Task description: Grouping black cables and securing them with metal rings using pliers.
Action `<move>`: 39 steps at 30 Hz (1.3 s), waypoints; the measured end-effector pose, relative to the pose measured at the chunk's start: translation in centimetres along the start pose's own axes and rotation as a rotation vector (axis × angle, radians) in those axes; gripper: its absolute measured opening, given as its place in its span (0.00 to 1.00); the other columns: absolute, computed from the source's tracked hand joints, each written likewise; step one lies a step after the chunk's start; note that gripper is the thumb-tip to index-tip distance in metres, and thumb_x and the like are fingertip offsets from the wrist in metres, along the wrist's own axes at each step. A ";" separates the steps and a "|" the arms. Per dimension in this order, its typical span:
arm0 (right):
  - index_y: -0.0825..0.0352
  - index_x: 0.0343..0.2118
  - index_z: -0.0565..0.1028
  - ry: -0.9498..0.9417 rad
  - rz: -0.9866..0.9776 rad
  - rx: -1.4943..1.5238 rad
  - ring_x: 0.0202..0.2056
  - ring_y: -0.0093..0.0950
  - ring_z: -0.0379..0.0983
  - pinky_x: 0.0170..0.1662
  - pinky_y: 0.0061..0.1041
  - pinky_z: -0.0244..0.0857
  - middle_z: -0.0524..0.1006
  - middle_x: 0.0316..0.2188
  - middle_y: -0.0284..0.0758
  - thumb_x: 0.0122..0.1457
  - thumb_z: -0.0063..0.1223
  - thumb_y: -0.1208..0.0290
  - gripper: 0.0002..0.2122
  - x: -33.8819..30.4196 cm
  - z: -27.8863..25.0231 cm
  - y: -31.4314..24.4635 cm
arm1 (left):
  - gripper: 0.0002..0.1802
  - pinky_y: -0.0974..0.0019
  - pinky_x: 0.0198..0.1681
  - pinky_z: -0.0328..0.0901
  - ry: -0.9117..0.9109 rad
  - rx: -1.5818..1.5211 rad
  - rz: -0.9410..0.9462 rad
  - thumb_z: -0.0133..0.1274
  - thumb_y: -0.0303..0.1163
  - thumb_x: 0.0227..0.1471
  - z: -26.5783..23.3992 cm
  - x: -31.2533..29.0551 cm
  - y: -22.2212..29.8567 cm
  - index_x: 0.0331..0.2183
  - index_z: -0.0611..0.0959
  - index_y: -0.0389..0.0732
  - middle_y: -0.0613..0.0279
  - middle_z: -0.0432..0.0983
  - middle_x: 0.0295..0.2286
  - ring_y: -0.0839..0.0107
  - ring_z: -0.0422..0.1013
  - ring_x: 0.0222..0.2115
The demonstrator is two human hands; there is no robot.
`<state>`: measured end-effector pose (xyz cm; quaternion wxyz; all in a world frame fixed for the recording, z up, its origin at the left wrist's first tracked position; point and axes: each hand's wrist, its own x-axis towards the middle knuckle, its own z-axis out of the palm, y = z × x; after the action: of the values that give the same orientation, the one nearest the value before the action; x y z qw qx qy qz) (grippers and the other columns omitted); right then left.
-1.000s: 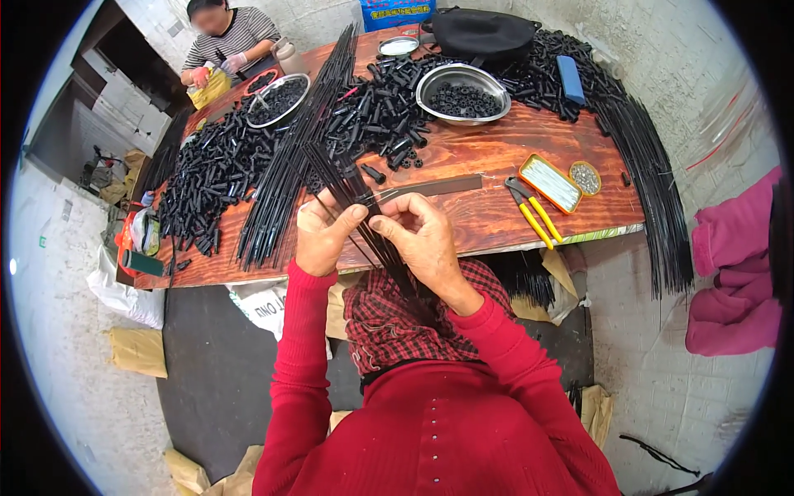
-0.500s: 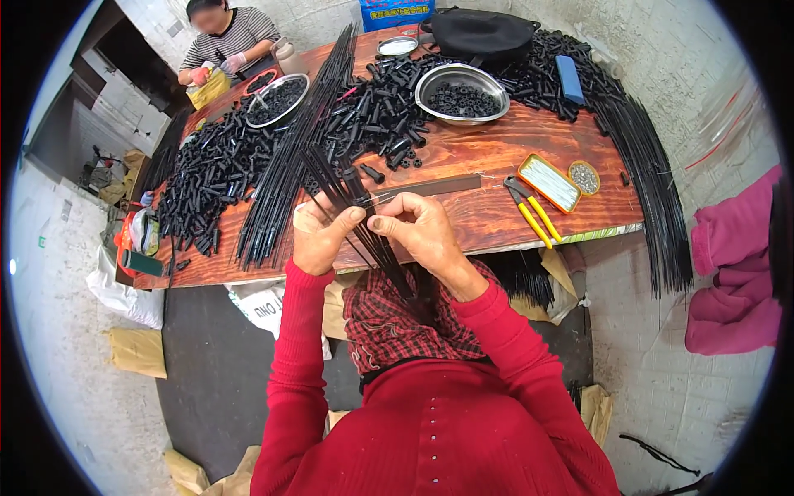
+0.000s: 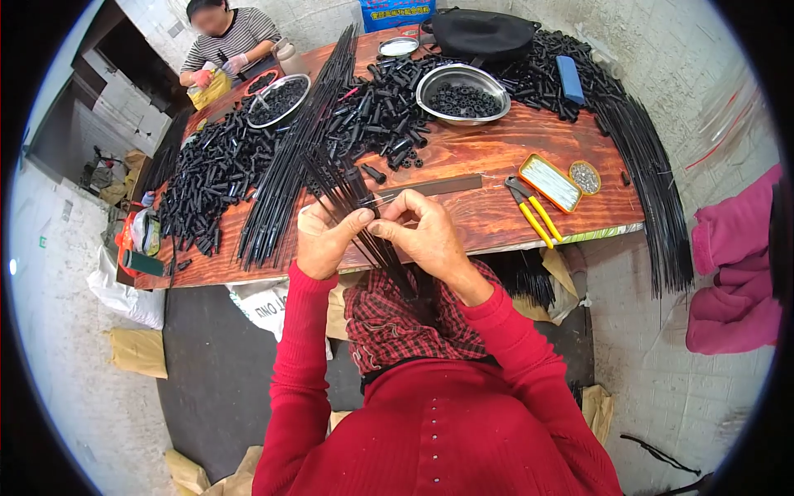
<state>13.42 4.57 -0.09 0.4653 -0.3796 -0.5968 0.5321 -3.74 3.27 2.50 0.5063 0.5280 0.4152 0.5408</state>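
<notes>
Head view, looking down at the bench. A bundle of thin black rods point(image 3: 387, 255) stood tilted between the two hands, its far end fanned out over the near edge of the table point(image 3: 488, 223), its near end reaching down to the checked cloth point(image 3: 382, 329) on the lap. Left hand point(image 3: 324, 237): thumb and fingers closed round the bundle partway along, grip narrow. Right hand point(image 3: 426, 241): thumb and forefinger bent close together at the bundle's right side; could not tell whether they pinched rods or something finer.

Surroundings: more long rods point(image 3: 285, 178) heaped to the left; short black tubular parts point(image 3: 376, 112) piled beyond the hands; a steel bowl point(image 3: 465, 121) of small dark pieces farther right. A flat dark strip point(image 3: 451, 184) lay just beyond the right hand, yellow-handled pliers point(image 3: 539, 221) to its right. A co-worker point(image 3: 236, 41) sat at the far left.

Handling, my judgement: each rod light and springy, fairly stiff along its length, smooth enough to slide against its neighbours; a single one might kink. Best hold seemed to be around the gathered middle, snug rather than hard, since the loose far ends would splay and slip apart
</notes>
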 end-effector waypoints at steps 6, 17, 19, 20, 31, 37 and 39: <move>0.69 0.30 0.72 -0.046 -0.083 0.083 0.24 0.14 0.67 0.28 0.16 0.63 0.73 0.22 0.27 0.58 0.57 0.66 0.10 1.1 -1.2 0.8 | 0.20 0.72 0.42 0.68 -0.027 0.000 0.040 0.60 0.24 0.47 0.4 0.3 0.2 0.45 0.78 0.32 0.61 0.79 0.35 0.75 0.73 0.36; 0.69 0.29 0.73 0.135 -0.216 -0.110 0.24 0.17 0.73 0.27 0.18 0.66 0.76 0.21 0.31 0.58 0.55 0.70 0.07 0.1 -0.6 0.0 | 0.21 0.71 0.43 0.67 -0.035 -0.010 0.049 0.61 0.25 0.46 0.3 0.5 0.5 0.45 0.78 0.31 0.60 0.79 0.36 0.74 0.73 0.36; 0.69 0.29 0.73 0.092 -0.226 -0.100 0.25 0.16 0.72 0.28 0.18 0.66 0.76 0.22 0.30 0.57 0.57 0.71 0.07 0.0 -0.6 0.3 | 0.21 0.72 0.43 0.67 -0.024 -0.008 0.041 0.61 0.24 0.46 0.1 0.5 0.3 0.45 0.78 0.31 0.60 0.79 0.36 0.75 0.73 0.36; 0.69 0.29 0.73 0.053 -0.238 -0.091 0.25 0.15 0.71 0.28 0.17 0.65 0.76 0.23 0.29 0.55 0.59 0.72 0.07 -0.1 -0.5 0.5 | 0.22 0.72 0.43 0.67 -0.017 -0.007 0.034 0.61 0.24 0.46 0.0 0.5 0.2 0.45 0.78 0.31 0.60 0.78 0.37 0.75 0.73 0.36; 0.70 0.31 0.73 0.096 -0.036 0.128 0.26 0.16 0.73 0.30 0.17 0.67 0.78 0.25 0.30 0.51 0.62 0.75 0.09 0.1 0.1 0.8 | 0.22 0.68 0.47 0.68 -0.108 -0.019 0.027 0.56 0.18 0.48 -0.9 0.8 -0.4 0.47 0.75 0.30 0.55 0.77 0.40 0.70 0.73 0.40; 0.70 0.32 0.73 0.057 -0.035 0.069 0.27 0.15 0.72 0.29 0.16 0.66 0.77 0.27 0.30 0.53 0.61 0.76 0.08 -0.1 0.7 0.7 | 0.26 0.65 0.46 0.68 -0.104 -0.112 0.050 0.59 0.24 0.45 -0.4 0.9 0.0 0.48 0.73 0.29 0.52 0.77 0.38 0.67 0.74 0.38; 0.70 0.31 0.73 0.090 -0.079 -0.013 0.26 0.15 0.72 0.28 0.16 0.66 0.77 0.26 0.30 0.53 0.61 0.76 0.07 -0.2 1.0 0.2 | 0.29 0.64 0.46 0.68 -0.117 -0.158 0.042 0.61 0.26 0.44 -0.5 0.9 0.3 0.48 0.72 0.28 0.53 0.77 0.38 0.66 0.74 0.38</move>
<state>12.50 4.10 -0.33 0.5100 -0.3822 -0.5933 0.4917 -4.17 4.17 2.93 0.5584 0.5254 0.3299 0.5507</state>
